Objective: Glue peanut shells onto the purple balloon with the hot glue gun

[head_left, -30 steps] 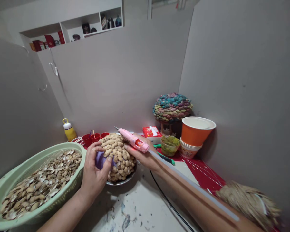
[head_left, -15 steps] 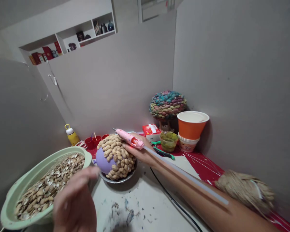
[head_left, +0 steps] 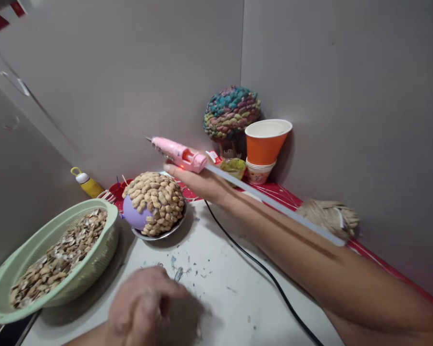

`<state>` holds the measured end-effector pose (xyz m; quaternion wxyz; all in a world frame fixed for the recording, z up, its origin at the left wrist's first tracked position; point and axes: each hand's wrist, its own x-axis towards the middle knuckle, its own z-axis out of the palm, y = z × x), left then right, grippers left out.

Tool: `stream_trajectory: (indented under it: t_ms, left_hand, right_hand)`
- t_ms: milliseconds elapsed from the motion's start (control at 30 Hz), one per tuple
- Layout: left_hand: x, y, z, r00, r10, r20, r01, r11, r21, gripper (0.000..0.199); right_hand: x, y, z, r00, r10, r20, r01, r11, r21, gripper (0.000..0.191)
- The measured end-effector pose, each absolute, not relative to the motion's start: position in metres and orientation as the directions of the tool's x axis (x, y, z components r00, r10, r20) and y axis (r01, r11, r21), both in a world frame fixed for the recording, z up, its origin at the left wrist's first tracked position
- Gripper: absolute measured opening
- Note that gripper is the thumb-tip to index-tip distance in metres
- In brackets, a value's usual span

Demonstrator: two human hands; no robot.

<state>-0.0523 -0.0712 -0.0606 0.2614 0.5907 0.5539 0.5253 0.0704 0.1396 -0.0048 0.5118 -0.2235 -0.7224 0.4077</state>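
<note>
**Right fingers grasp a slim pink glue gun over the pale, paint-flecked worktop**

The right hand is closed around the gun, its thumb below the barrel and its other fingers mostly hidden. The metal nozzle points left and slightly up, past the fingers; a long translucent glue stick runs from the rear, over the forearm. Below the right hand, a thin black cord trails toward the near edge.

Lower and to the left of the right fingers, apart from them, sits a round lilac balloon partly covered in tan peanut shells, resting in a shallow silvery dish. Its bare part faces left.

The left hand is nearer the viewer than the balloon, fingers bent; blur makes it impossible to tell whether they hold anything. Left of them stands an oval pale-green plastic colander containing loose brown shells.

Beyond the right fingers are a domed multicoloured woven-looking ornament and a flared orange paper tub.
</note>
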Motion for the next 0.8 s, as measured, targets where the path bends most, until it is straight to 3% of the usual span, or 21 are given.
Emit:
stream_trajectory:
  t_ms: [67, 167, 233, 333, 500, 633, 700, 800]
  left_hand:
    - [-0.061, -0.068, -0.051, -0.314, 0.896, 0.316, 0.304, -0.22, 0.927, 0.037]
    - [-0.074, -0.063, -0.044, -0.321, 0.917, 0.239, 0.154, -0.198, 0.968, 0.037]
    - [-0.079, -0.059, -0.045, -0.282, 0.944, 0.171, 0.064, -0.159, 0.985, 0.037]
    - [-0.08, -0.053, -0.049, -0.229, 0.967, 0.116, -0.012, -0.122, 0.992, 0.035]
    - [-0.079, -0.051, -0.049, -0.16, 0.971, 0.18, 0.102, -0.165, 0.981, 0.025]
    - [-0.078, -0.055, -0.049, -0.147, 0.975, 0.169, 0.119, -0.152, 0.981, 0.026]
    - [-0.077, -0.056, -0.048, -0.13, 0.982, 0.14, 0.062, -0.133, 0.989, 0.023]
    - [-0.075, -0.055, -0.045, -0.095, 0.991, 0.094, -0.048, -0.099, 0.994, 0.021]
  right_hand:
    - [0.072, 0.142, 0.001, -0.335, 0.753, 0.566, -0.102, 0.568, -0.816, 0.026]
    - [0.074, 0.134, 0.008, -0.289, 0.754, 0.59, -0.163, 0.569, -0.806, 0.02]
    - [0.074, 0.123, 0.01, -0.406, 0.7, 0.588, -0.257, 0.53, -0.808, 0.018]
    - [0.071, 0.104, 0.009, -0.666, 0.516, 0.54, -0.367, 0.404, -0.838, 0.008]
    - [0.065, 0.088, 0.0, -0.85, 0.196, 0.489, -0.367, 0.445, -0.817, 0.013]
    - [0.058, 0.082, -0.013, -0.909, 0.143, 0.392, -0.333, 0.317, -0.888, 0.018]
    - [0.053, 0.081, -0.02, -0.874, 0.196, 0.445, -0.363, 0.345, -0.866, 0.021]
    - [0.049, 0.084, -0.026, -0.797, 0.208, 0.567, -0.34, 0.621, -0.706, 0.02]
